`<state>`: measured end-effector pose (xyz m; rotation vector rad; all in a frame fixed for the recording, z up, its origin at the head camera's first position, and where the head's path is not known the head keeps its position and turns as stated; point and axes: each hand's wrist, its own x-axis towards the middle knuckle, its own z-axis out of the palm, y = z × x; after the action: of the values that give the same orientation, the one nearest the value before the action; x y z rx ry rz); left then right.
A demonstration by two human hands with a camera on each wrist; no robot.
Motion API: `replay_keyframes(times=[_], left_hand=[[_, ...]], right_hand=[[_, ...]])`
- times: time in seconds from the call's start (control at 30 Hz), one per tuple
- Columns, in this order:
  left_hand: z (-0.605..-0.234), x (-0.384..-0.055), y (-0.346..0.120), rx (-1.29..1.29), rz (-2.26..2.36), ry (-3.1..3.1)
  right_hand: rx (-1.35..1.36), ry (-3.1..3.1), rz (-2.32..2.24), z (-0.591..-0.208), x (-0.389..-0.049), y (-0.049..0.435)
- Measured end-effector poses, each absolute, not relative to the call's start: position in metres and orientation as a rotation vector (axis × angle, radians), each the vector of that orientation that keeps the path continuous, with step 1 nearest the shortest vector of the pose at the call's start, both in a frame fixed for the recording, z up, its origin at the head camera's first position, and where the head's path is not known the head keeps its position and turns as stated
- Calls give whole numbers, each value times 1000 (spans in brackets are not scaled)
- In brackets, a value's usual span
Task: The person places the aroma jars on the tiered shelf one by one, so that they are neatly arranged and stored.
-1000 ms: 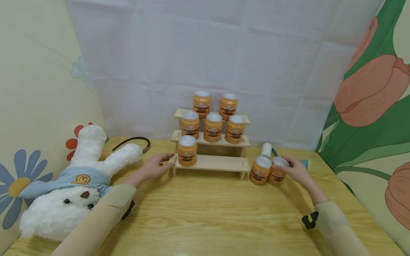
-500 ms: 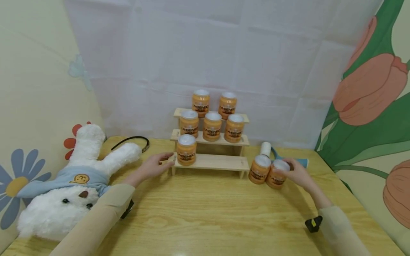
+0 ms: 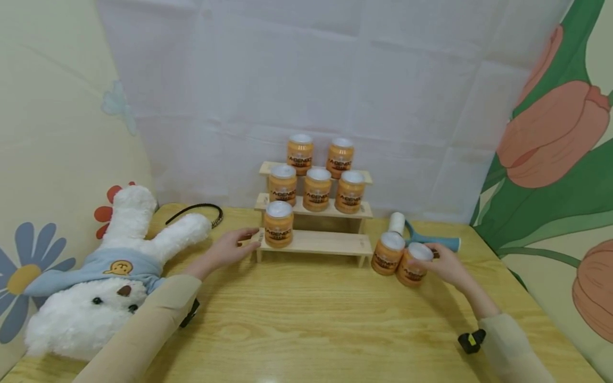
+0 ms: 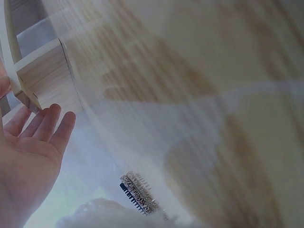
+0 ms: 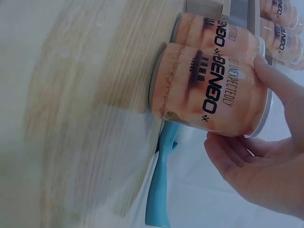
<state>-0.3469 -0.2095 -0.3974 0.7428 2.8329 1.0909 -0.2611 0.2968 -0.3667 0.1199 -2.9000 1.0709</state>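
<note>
My right hand grips an orange can with a pale top, thumb and fingers around its upper end. The can tilts slightly beside a second orange can on the table; their sides overlap in the right wrist view. At the left end of a three-tier wooden shelf, my left hand has its relaxed fingertips right at the lowest step's edge. One can stands at the left of that step. Three cans stand on the middle tier and two on top.
Behind the loose cans lies a lint roller with a blue handle. A white plush toy in a blue top lies along the left, near a black headband. A white cloth hangs behind the shelf.
My right hand has drawn the outer can slightly toward me, tilting it and uncovering more of the blue handle. The left hand stays at the shelf's end.
</note>
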Motion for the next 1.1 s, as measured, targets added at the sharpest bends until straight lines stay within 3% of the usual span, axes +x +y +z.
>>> replay_keyframes(times=[1.1], left_hand=[[-397,-346,-210,780,1026,2896]], right_hand=[[197,-2833,1112,-350,-244,235]])
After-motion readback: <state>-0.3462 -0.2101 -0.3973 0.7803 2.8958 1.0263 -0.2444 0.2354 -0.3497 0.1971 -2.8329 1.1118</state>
